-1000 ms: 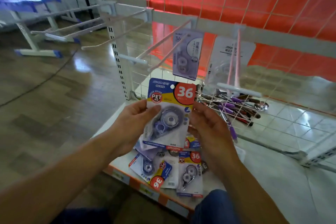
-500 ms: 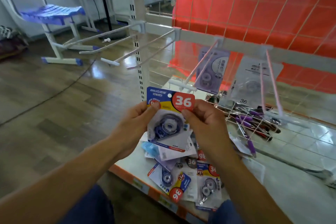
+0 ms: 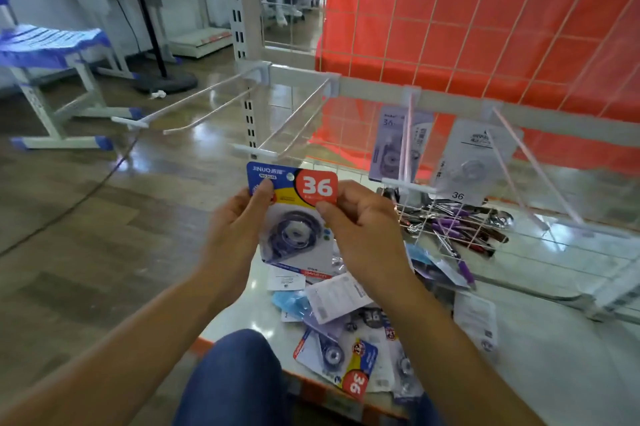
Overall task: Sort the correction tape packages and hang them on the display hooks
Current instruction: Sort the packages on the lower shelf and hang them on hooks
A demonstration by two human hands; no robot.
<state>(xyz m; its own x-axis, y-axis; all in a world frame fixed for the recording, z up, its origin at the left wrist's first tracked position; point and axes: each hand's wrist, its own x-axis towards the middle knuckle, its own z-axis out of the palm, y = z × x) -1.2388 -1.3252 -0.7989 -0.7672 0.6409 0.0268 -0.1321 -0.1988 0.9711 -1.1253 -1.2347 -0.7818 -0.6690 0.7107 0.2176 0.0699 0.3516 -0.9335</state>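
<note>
Half a second on, the correction tape package [image 3: 292, 214] has shifted left along the rack. Its top edge now sits just below the tip of the empty hook [image 3: 294, 121], where before it was under the tip of the loaded hook [image 3: 408, 148]. The left thumb has climbed from the card's side to its upper left corner.

Both hands hold the package upright, face toward the camera. The left hand [image 3: 235, 228] has its thumb pressed on the front and its fingers behind. The right hand [image 3: 363, 231] pinches the right edge beneath the red "36" patch. The hang hole near the top centre is not yet on any wire. Whether the hook's tip plate touches the card I cannot tell.

Up and to the right of the package, the loaded hook carries a lilac package [image 3: 394, 148], and beyond that hangs a pale grey package [image 3: 474, 162]. Right of the package, near the right hand, stands a wire basket of pens [image 3: 450, 228]. Below the package a pile of packages [image 3: 346, 332] lies on the white shelf [image 3: 536, 339]. Left of the package there is only open wooden floor [image 3: 86, 252], with a bare hook [image 3: 194, 103] reaching out at the upper left. Behind the package rises wire mesh backed by red cloth [image 3: 485, 27].
</note>
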